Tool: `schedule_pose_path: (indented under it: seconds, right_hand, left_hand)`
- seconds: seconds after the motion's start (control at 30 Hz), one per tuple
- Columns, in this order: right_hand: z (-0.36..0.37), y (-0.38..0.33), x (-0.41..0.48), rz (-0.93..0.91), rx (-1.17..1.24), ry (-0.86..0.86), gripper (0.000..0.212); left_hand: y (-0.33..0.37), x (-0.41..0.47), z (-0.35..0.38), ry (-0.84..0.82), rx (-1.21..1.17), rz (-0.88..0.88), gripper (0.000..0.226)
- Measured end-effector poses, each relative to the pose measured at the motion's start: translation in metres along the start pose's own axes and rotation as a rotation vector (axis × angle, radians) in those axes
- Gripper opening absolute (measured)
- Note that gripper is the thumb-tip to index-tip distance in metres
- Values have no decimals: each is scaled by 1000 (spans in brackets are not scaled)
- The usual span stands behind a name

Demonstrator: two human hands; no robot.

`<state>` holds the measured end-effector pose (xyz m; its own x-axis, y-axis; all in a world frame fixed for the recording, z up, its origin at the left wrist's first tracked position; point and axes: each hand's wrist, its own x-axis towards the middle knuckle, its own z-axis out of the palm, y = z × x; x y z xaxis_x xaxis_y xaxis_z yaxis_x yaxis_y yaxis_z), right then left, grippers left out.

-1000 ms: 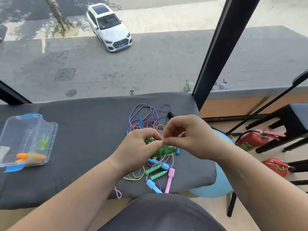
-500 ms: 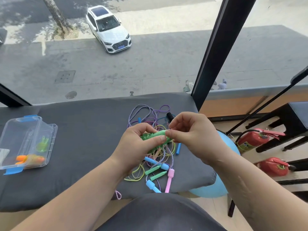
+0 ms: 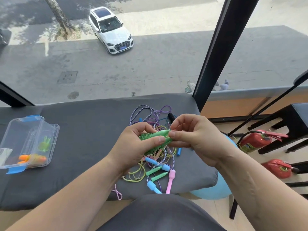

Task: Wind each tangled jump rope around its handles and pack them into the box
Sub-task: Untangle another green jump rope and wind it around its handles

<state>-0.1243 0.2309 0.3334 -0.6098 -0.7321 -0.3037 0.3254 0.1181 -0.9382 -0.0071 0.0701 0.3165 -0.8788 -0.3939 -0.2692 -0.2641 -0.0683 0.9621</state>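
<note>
Green jump rope: two green plastic handles laid side by side, glossy green cord wound round them in a tight bundle. Held above the pile, near the counter's front right part.
Left hand: fingers curled under the wound end, thumb pressed on top.
Right hand: thumb and forefinger pinch the tapered handle tips, other fingers loosely bent.
Pile of loose ropes: directly under the hands; purple-white braided, yellow, pink and purple cords in a tangle, with blue, green and pink handles toward the front edge and one black handle at the back.
Box: clear plastic, blue latches, lid open, at the counter's left end, well apart from the pile. It holds an orange wound rope and a green wound rope.
Counter: dark grey padded top, set against a floor-length window.
Room: street and a white car outside the glass; a blue ball, two red fire extinguishers and a black stool on the right
</note>
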Motion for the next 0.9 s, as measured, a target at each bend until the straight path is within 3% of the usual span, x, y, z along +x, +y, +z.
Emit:
schedule_pose_path:
  seconds: [0.13,0.37,0.67,0.73,0.9]
  right_hand:
    - [4,1,-2,8,31,-8,10]
    - [5,-6,3,185,33,-2,16]
    - [5,-2,13,276,311,-230,22]
    - [8,3,13,269,313,-196,17]
    - [14,7,11,112,9,43,13]
  left_hand:
    - [-3,-3,-1,67,45,62,14]
    - [-13,-4,5,139,-25,105,11]
    - [-3,-2,0,-1,-237,142,18]
    - [-2,-2,-3,-16,-231,154,18]
    - [-6,2,-2,56,-112,157,19]
